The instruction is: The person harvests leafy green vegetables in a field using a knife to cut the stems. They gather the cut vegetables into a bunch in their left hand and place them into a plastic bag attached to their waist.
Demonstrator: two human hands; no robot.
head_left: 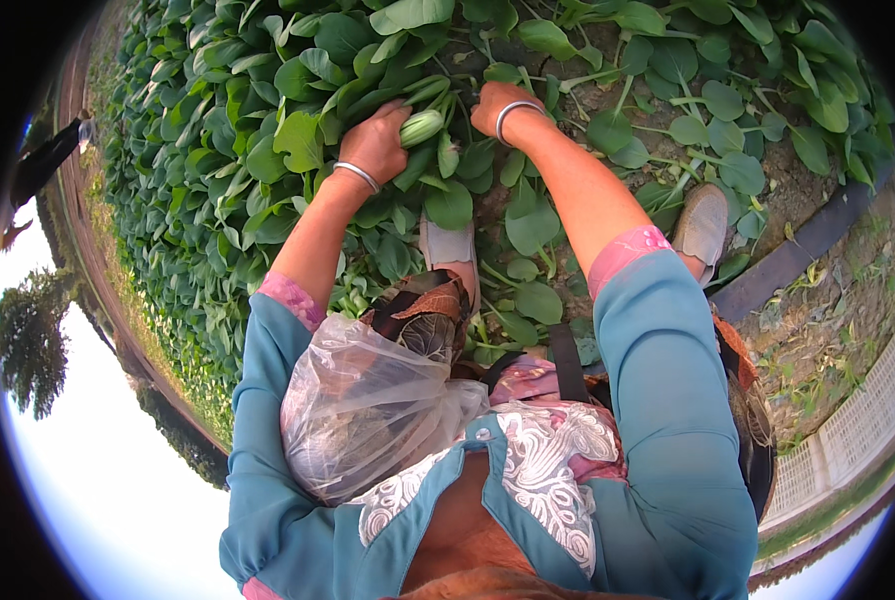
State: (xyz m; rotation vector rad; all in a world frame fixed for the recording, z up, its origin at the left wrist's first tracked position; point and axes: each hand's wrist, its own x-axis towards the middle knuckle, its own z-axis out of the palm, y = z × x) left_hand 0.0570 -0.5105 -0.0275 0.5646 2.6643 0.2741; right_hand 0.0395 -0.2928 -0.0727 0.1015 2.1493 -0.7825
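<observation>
My left hand [375,145] is closed around a bok choy [423,128], whose pale green stalk end points to the right while its dark leaves spread away above the hand. To the right of it, my right hand [500,110] reaches down among the plants with its fingers curled in. Its fingertips are turned away, so what they hold, if anything, is hidden. A silvery bangle circles each wrist. Dense leafy plants [207,150] surround the left hand, and flatter leaves [687,130] sprawl over soil beyond the right hand.
My light shoes [447,243] stand among the plants. A clear plastic bag [367,410] covers my left thigh. At the right, a dark strip [797,255] lies along the soil, with white lattice crates [857,425] farther out. Part of another person [52,155] shows at the far left.
</observation>
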